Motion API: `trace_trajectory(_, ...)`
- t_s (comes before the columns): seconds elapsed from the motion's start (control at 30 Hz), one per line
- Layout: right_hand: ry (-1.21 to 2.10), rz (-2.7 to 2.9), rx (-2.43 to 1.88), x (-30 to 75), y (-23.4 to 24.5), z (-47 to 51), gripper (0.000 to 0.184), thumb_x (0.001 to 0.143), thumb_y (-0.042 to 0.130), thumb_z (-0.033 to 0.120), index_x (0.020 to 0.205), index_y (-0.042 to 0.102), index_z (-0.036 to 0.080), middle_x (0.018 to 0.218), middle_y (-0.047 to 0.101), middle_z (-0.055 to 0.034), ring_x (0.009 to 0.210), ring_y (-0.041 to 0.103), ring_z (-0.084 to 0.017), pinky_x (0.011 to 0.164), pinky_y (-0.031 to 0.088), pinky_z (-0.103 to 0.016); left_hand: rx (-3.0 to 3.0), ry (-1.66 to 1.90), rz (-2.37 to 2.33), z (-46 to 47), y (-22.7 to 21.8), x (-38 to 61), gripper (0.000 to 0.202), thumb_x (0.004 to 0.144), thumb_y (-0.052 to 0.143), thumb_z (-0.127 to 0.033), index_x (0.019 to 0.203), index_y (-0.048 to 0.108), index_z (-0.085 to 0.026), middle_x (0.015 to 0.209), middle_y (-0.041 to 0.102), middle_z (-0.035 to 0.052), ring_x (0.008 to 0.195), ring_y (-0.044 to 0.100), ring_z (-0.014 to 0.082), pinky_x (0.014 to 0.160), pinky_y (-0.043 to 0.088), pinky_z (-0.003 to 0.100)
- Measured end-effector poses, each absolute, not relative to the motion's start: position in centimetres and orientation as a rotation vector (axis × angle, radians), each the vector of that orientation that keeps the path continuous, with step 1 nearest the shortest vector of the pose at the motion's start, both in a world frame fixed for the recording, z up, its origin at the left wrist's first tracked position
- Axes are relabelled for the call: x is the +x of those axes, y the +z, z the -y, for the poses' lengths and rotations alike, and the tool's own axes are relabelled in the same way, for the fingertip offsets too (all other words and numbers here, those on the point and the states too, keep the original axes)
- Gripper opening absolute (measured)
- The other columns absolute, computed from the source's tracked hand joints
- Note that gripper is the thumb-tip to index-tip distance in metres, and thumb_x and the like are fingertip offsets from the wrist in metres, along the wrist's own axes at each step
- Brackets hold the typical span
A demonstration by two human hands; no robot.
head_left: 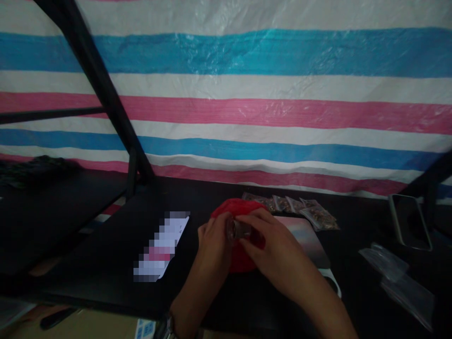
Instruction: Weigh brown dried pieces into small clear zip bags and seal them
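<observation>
Holding a small clear plastic item (235, 230) btwn both hands, the person is working over a black tabletop (106, 268). L hand (214, 242) is closing narrowly abt the item's left side; its fingertips are partly hiding from view. R hand (273, 238) is pinching the right side w/ thumb and index finger, the gap btwn them being narrow. The item's exact form is too blurred to tell.

Directly below and behind the grip, a red soft item (243, 261) is lying; whether the hands are touching it, cannot tell. Just R of the grip, a silver flat-topped device (316, 245) is sitting partly under the R forearm. Beyond the grip, toward far R, filled clear bags (319, 217) are lying in a row, some overlapping. Well R of the grip, flat clear bags (411, 292) are lying nearer than a phone (409, 221). L of the grip, a pale rectangular item (169, 249), partly pixelated, is lying at an angle. Behind all, a striped sheet (247, 54) is hanging; a black post (102, 89) is slanting up, far L.
</observation>
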State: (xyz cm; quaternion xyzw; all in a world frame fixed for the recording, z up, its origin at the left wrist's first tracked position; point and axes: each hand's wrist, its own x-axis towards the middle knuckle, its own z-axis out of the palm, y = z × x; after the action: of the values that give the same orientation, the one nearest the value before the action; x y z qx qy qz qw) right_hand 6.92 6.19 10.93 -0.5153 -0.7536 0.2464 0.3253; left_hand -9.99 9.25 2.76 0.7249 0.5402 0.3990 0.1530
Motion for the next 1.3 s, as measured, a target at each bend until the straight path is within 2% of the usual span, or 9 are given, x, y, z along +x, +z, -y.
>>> trace_trajectory(0.2,0.461,2.097,-1.466,6.8,10.6,-6.5,0.050,0.091,0.060,0.002,0.135,0.073,0.024,0.135,0.067,-0.0090,0.122,0.065,-0.028,0.112,0.051,-0.049,2.174,1.191,-1.434,-7.5,2.6,-8.9,0.046,0.092,0.056,-0.014,0.138,0.051,-0.023,0.129,0.066,0.0140,0.116,0.063,0.0310,0.099,0.051,0.050)
trace_trajectory(0.3,0.425,2.117,-1.429,7.2,10.7,-6.5,0.053,0.091,0.058,0.000,0.135,0.073,0.025,0.137,0.066,-0.0090,0.127,0.063,-0.028,0.114,0.051,-0.049,2.117,1.127,-1.341,-6.6,3.7,-8.9,0.045,0.097,0.054,-0.017,0.140,0.047,-0.025,0.133,0.061,0.0129,0.118,0.059,0.0294,0.101,0.050,0.050)
trace_trajectory(0.57,0.618,2.118,-1.226,8.3,10.9,-6.0,0.057,0.099,0.053,0.005,0.146,0.064,0.035,0.144,0.064,-0.0045,0.126,0.065,-0.021,0.113,0.052,-0.040,1.956,1.015,-1.264,-7.1,4.5,-9.3,0.033,0.106,0.049,-0.030,0.138,0.055,-0.024,0.132,0.064,0.0127,0.119,0.060,0.0292,0.106,0.048,0.051)
trace_trajectory(0.67,0.684,2.111,-1.197,8.6,10.5,-6.3,0.054,0.100,0.052,0.007,0.145,0.064,0.034,0.139,0.065,-0.0048,0.123,0.066,-0.020,0.111,0.053,-0.039,1.949,1.037,-1.276,-7.1,4.1,-9.3,0.034,0.105,0.052,-0.032,0.138,0.055,-0.023,0.131,0.065,0.0130,0.117,0.061,0.0299,0.105,0.049,0.051)
trace_trajectory(0.77,0.656,2.097,-1.217,8.4,10.2,-6.6,0.058,0.096,0.052,0.001,0.144,0.063,0.031,0.141,0.062,-0.0061,0.125,0.064,-0.021,0.111,0.052,-0.041,1.983,1.077,-1.286,-7.3,3.6,-9.2,0.036,0.103,0.056,-0.029,0.138,0.055,-0.024,0.133,0.065,0.0126,0.120,0.061,0.0306,0.104,0.049,0.050)
trace_trajectory(0.9,0.572,2.096,-1.234,7.6,10.4,-6.6,0.047,0.091,0.049,-0.006,0.123,0.069,0.024,0.129,0.067,-0.0078,0.118,0.065,-0.023,0.103,0.055,-0.044,1.997,1.064,-1.289,-7.5,3.2,-9.3,0.034,0.102,0.056,-0.025,0.135,0.057,-0.023,0.128,0.066,0.0134,0.116,0.061,0.0308,0.102,0.049,0.051)
trace_trajectory(1.0,0.538,2.136,-1.124,7.3,10.7,-6.4,0.048,0.091,0.046,-0.008,0.114,0.073,0.025,0.124,0.069,-0.0057,0.117,0.065,-0.022,0.103,0.055,-0.042,1.980,1.086,-1.229,-7.4,3.5,-9.4,0.033,0.104,0.052,-0.027,0.137,0.055,-0.024,0.132,0.065,0.0135,0.119,0.060,0.0306,0.105,0.048,0.052)
trace_trajectory(1.17,0.552,2.068,-1.018,7.3,11.3,-6.2,0.061,0.091,0.045,-0.008,0.127,0.072,0.033,0.136,0.070,0.0005,0.126,0.066,-0.015,0.112,0.052,-0.034,1.710,1.129,-1.074,-7.2,4.6,-9.8,0.035,0.103,0.059,-0.033,0.137,0.053,-0.028,0.142,0.061,0.0112,0.130,0.058,0.0288,0.114,0.045,0.050)
trace_trajectory(1.3,0.486,2.069,-1.051,7.1,11.4,-6.3,0.058,0.095,0.047,-0.003,0.131,0.073,0.035,0.140,0.070,0.0007,0.130,0.066,-0.018,0.115,0.052,-0.039,1.527,1.156,-0.919,-7.3,5.4,-10.0,0.037,0.101,0.064,-0.033,0.137,0.054,-0.029,0.146,0.062,0.0091,0.133,0.060,0.0268,0.118,0.045,0.047)
